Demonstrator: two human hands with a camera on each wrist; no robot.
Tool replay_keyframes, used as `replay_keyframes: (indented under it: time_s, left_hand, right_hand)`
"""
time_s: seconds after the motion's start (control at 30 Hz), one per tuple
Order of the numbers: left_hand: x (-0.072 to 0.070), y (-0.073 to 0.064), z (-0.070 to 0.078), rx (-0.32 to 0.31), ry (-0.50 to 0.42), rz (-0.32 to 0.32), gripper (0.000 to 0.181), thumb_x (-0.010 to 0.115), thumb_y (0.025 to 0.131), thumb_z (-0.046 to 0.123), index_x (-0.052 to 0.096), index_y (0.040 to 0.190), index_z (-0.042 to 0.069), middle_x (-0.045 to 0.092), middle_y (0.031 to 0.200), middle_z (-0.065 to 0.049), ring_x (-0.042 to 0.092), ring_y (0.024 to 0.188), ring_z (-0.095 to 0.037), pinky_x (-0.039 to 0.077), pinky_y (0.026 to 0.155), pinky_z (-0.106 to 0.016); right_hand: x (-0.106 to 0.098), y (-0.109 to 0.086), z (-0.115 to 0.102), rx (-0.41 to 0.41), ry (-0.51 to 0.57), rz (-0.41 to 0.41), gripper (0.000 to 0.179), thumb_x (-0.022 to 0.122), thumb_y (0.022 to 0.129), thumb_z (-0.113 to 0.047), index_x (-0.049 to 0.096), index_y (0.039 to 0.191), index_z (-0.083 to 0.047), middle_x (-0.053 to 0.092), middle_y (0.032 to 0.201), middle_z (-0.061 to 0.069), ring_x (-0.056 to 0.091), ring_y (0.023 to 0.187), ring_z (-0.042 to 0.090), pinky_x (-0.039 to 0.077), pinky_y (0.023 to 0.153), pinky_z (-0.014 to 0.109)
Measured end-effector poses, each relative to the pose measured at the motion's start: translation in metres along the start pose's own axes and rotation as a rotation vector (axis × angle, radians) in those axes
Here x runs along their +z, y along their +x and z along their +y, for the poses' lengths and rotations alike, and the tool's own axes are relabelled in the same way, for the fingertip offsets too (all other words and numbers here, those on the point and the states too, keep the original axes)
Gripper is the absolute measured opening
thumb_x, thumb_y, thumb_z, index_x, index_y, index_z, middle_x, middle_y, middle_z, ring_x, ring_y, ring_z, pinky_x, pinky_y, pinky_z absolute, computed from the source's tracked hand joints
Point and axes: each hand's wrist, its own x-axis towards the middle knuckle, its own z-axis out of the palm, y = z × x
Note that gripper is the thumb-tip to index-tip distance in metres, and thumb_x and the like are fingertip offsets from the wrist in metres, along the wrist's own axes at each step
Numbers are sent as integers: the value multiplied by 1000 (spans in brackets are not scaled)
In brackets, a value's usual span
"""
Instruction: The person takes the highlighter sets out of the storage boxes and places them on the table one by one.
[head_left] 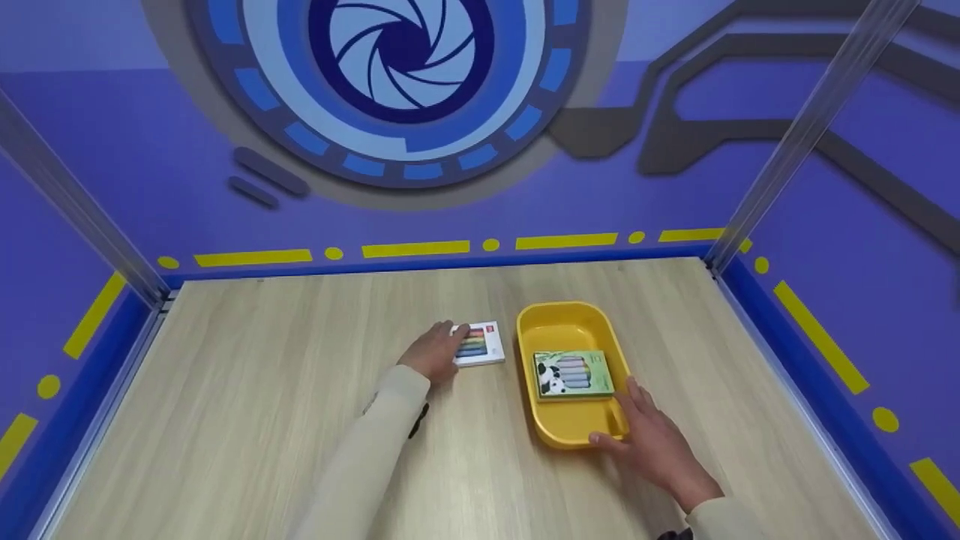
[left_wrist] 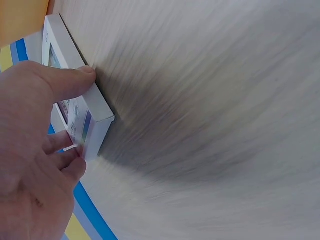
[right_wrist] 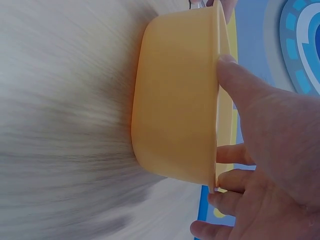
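My left hand (head_left: 433, 354) grips the left end of a flat white crayon box (head_left: 489, 343) on the table. In the left wrist view the thumb (left_wrist: 82, 77) lies along the box's long side, with other fingers curled at its end. To the right stands a yellow plastic tub (head_left: 574, 431). A green box with a panda and coloured sticks pictured on it (head_left: 592, 364) lies inside the tub. My right hand (head_left: 660, 446) rests at the tub's near right corner, its fingers spread and touching the rim; the thumb (right_wrist: 240, 80) touches the rim too.
The wooden table (head_left: 247, 390) is closed in by a purple back wall (head_left: 450, 217) and side walls with yellow marks. Clear plastic strips (head_left: 814, 127) run up the corners.
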Motion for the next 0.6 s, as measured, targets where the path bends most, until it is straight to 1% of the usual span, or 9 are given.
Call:
replay_keyframes:
  time_s: [0.17,0.27,0.47,0.6]
  left_hand:
    - [0,-2,-1,-1,-6,17,72,67,89,13,31,150,20,35,154,-15,35,143,-30,32,117,-44]
    - [1,-2,-2,1,0,15,71,66,90,14,30,151,20,34,155,-15,33,144,-30,31,118,-43]
    - [1,-3,-2,19,20,31,68,65,91,14,31,150,16,34,155,-15,30,146,-30,28,120,-42]
    - [-1,-3,-2,17,16,42,68,65,91,16,31,151,17,33,156,-13,29,146,-28,27,120,-42]
  right_hand:
    - [1,0,0,-7,3,1,105,64,77,-68,19,155,-15,2,163,16,15,146,44,21,115,62]
    - [1,1,0,-13,-4,4,104,65,77,-67,20,155,-14,3,163,18,16,146,44,21,115,62]
    - [0,0,0,-15,6,0,103,66,77,-66,23,154,-12,5,162,20,18,145,45,22,114,63]
    - [-1,1,0,-10,8,-7,101,66,77,-66,26,152,-11,4,162,19,18,145,45,22,115,63]
